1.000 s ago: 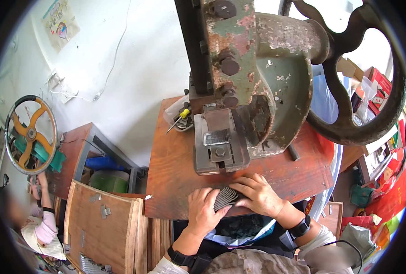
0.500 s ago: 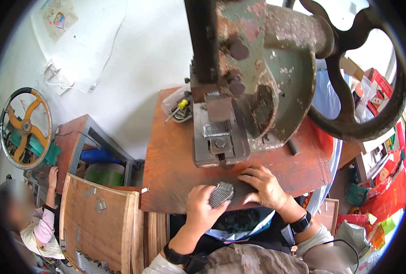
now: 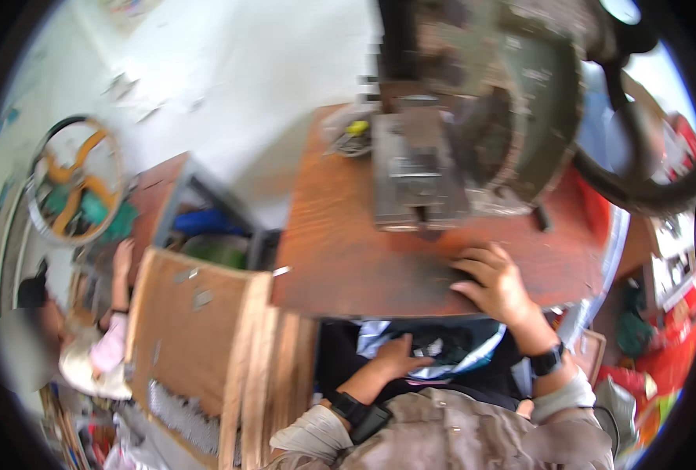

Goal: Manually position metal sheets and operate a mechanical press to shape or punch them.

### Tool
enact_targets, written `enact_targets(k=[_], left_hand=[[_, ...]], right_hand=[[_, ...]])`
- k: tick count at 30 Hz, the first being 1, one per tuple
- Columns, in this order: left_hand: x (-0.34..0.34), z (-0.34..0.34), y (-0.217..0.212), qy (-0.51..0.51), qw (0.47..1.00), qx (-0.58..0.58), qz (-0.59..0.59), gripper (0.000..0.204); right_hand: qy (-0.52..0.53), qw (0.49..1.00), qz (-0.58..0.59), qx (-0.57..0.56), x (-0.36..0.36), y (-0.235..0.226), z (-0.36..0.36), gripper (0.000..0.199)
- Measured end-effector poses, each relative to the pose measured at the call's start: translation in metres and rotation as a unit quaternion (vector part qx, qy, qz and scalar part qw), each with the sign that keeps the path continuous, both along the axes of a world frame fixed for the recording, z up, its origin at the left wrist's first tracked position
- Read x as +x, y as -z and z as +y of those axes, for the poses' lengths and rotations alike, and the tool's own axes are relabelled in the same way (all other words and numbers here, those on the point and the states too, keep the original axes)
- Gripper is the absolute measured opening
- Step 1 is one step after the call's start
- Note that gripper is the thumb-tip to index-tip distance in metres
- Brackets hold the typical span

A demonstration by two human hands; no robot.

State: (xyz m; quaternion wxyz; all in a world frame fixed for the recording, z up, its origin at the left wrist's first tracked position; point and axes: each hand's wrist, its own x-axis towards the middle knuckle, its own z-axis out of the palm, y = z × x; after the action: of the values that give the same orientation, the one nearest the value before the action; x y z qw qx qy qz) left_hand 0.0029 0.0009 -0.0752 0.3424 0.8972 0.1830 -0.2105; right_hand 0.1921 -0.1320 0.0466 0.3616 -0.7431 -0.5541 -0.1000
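My left hand [image 3: 397,357] is below the table's front edge, at the mouth of a pale plastic bag [image 3: 373,335] in front of my lap. Its thumb and fingers look apart, somewhat blurred, and no piece shows in them. Dark contents and a small pale bit lie in the bag. My right hand [image 3: 495,283] rests with spread fingers on the front of the reddish-brown wooden table [image 3: 332,251], holding nothing. Beyond it stands a worn green press [image 3: 540,117] with a metal die block [image 3: 418,184] at its base.
A large handwheel [image 3: 638,184] juts out at the press's right. A small container with a yellow-handled screwdriver [image 3: 356,128] sits behind the die. On the left, a wooden tray [image 3: 222,345] holds grey metal pieces. Another person's arm [image 3: 121,282] is beyond it.
My left hand went from above the table edge down to the bag, and the ribbed stack of metal pieces it held is out of sight. The whole view has shifted. My right hand stays at the table.
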Motion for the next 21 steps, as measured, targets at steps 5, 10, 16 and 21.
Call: enact_targets(k=[5, 10, 16, 21], left_hand=[[-0.093, 0.028, -0.127, -0.005, 0.941, -0.074, -0.331, 0.053], [-0.269, 0.133, -0.184, -0.396, 0.793, 0.391, -0.249, 0.035], [-0.407, 0.219, -0.152, -0.482, 0.79, 0.37, -0.082, 0.044], [-0.411, 0.226, -0.155, -0.497, 0.793, 0.34, -0.088, 0.046]], right_hand=[[0.038, 0.999, 0.034, -0.015, -0.001, 0.007, -0.018, 0.028], [0.044, 0.998, 0.029, -0.016, -0.004, 0.004, -0.022, 0.022], [0.029, 1.0, 0.0, -0.01, 0.007, 0.022, -0.013, 0.021], [0.062, 0.998, 0.003, -0.02, 0.011, 0.031, -0.021, 0.019]])
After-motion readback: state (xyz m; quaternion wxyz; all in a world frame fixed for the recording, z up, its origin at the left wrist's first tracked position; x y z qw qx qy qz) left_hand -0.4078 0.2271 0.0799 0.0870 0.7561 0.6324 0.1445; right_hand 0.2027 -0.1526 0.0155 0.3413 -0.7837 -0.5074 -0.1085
